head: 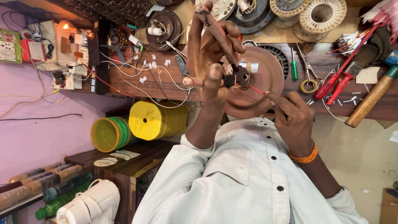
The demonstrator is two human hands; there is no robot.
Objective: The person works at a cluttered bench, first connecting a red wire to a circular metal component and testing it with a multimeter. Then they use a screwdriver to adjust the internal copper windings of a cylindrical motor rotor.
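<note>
My left hand [211,54] is raised over the bench and pinches a small black electrical part [238,76] between thumb and fingers. A brown-handled tool [215,27] is also clamped in those fingers, and a tan rod end [191,81] sticks out to the left. My right hand [290,116], with an orange bead bracelet [304,157] at the wrist, pinches a thin red wire [257,89] that runs to the black part. Behind both hands, a round brown fan motor housing [265,70] lies on the wooden bench.
On the bench right of the housing lie a green screwdriver [294,66], scissors [306,58], a tape roll [308,86], red pliers [338,83] and a wooden-handled hammer [371,99]. Wire spools [321,14] sit at the back. Yellow containers [155,120] and a switchboard [10,47] are on the left.
</note>
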